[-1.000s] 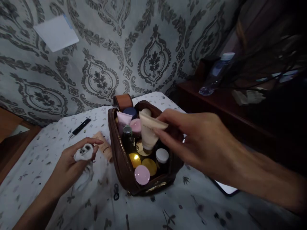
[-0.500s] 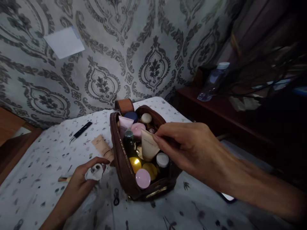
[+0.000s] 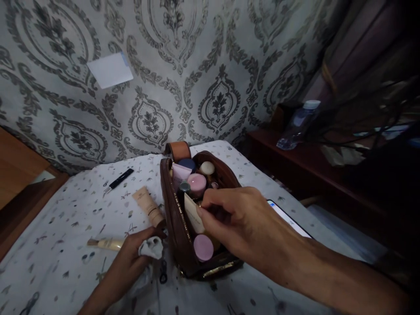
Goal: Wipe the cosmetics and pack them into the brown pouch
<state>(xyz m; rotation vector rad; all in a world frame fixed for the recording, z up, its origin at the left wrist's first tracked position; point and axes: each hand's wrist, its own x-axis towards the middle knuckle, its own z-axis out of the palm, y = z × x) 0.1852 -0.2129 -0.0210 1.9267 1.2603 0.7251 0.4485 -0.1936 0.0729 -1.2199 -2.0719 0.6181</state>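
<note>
My right hand [image 3: 236,218] pinches the edge of a cream-coloured squeeze tube [image 3: 193,214], which stands tilted inside an open brown toiletry bag [image 3: 170,218]. Around it in the bag are a pink-lidded jar [image 3: 203,248], a pink jar [image 3: 197,184], a pale pink tube [image 3: 181,173] and a dark bottle [image 3: 184,189]. Left of the bag, my left hand [image 3: 134,253] is closed around a crumpled white tissue [image 3: 151,248]. Just beyond that hand a beige tube [image 3: 148,205] lies on the sheet. My right hand covers part of the bag's contents.
A brush with a pale handle [image 3: 106,243] and a black tweezer-like tool [image 3: 120,180] lie on the patterned bedsheet [image 3: 82,205]. A phone [image 3: 288,218] is partly behind my right arm. On the dark red table [image 3: 265,144] stands a clear plastic bottle [image 3: 297,124].
The cream tube has gone lower and leftward within the bag, with my right hand still on it. The view has shifted, showing more of the brush and the phone.
</note>
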